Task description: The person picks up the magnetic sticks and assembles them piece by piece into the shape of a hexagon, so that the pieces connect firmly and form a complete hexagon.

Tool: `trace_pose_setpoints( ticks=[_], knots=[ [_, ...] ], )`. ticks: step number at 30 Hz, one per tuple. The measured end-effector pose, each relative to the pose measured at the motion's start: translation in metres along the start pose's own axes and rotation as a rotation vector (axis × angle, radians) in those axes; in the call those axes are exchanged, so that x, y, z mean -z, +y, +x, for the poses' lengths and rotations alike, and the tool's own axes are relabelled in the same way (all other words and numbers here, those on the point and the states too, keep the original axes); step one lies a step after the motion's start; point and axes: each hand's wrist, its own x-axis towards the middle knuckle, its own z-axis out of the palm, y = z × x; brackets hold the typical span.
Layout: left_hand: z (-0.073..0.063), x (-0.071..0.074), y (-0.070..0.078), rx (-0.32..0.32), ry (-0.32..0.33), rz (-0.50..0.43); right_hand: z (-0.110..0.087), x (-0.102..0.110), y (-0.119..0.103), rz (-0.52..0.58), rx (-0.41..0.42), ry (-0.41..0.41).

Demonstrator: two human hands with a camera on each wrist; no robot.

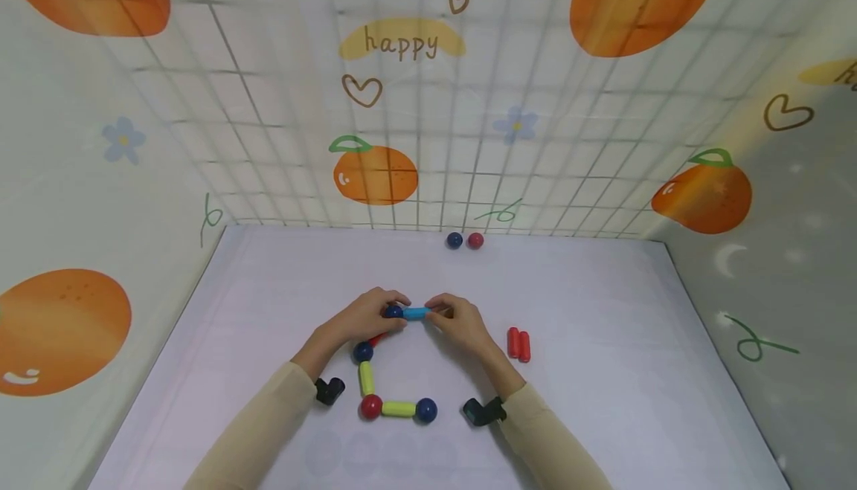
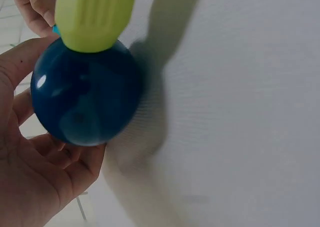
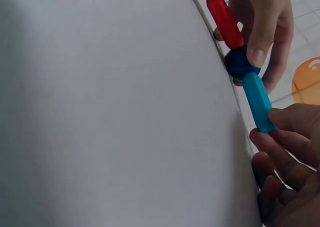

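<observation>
My left hand [image 1: 372,314] grips a dark blue ball [image 3: 240,63] at the upper end of a chain of balls and rods. With thumb and fingertips, my right hand [image 1: 460,322] pinches the free end of a light blue rod [image 3: 258,103], whose other end meets that ball. A red rod [image 3: 225,22] runs from the held ball to another dark blue ball [image 1: 362,352]. Beyond it come a yellow-green rod [image 1: 366,378], a red ball [image 1: 371,407], a second yellow-green rod [image 1: 399,409] and a dark blue end ball [image 1: 425,410].
Two red rods [image 1: 518,345] lie side by side to the right of my right hand. At the table's back edge sit a loose dark blue ball [image 1: 454,240] and a red ball [image 1: 475,240]. Fruit-printed curtains [image 1: 281,170] enclose the white table [image 1: 602,371].
</observation>
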Motion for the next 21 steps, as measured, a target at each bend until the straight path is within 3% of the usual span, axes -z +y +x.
trace_pose_setpoints(
  ticks=[21],
  knots=[
    [-0.0006, -0.0017, -0.0031, 0.042, 0.014, 0.024, -0.0008, 0.0009, -0.0011, 0.0, 0.018, -0.018]
  ],
)
